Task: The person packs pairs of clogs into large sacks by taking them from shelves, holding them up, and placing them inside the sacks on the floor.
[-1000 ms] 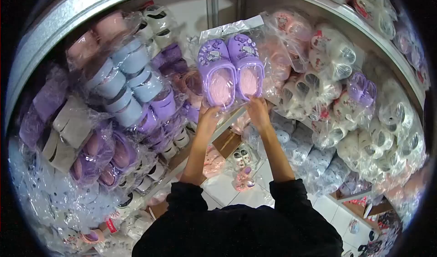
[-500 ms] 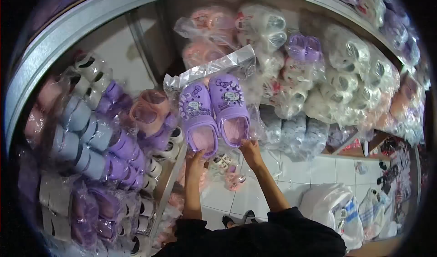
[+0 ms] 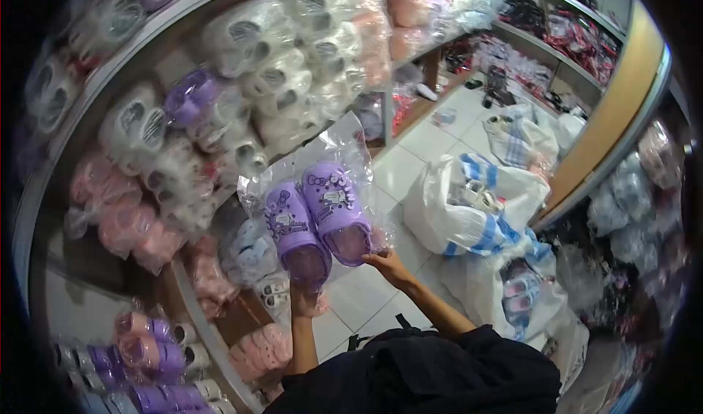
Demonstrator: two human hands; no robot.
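A pair of purple clogs [image 3: 313,220] with printed cartoon figures and bows lies side by side in a clear plastic bag [image 3: 344,139], held out in front of me. The toes point away and the heel openings face me. My left hand [image 3: 304,297] grips the heel end of the left clog from below, its fingers partly hidden behind the bag. On the right clog's heel edge, my right hand [image 3: 387,265] pinches the shoe and plastic with thumb and fingers. The bag's loose end sticks up beyond the toes.
Shelves of bagged white clogs [image 3: 267,69] and pink clogs [image 3: 121,194] curve along the left and back. More bagged purple clogs [image 3: 157,359] sit low at left. A large white sack [image 3: 432,201] holding shoes stands on the tiled floor [image 3: 359,293] at right, near a wooden post [image 3: 608,113].
My view has swung to the right, bringing the sacks and far shelves into sight. Both hands still hold the bagged clogs, which now appear lower and slightly left in view.
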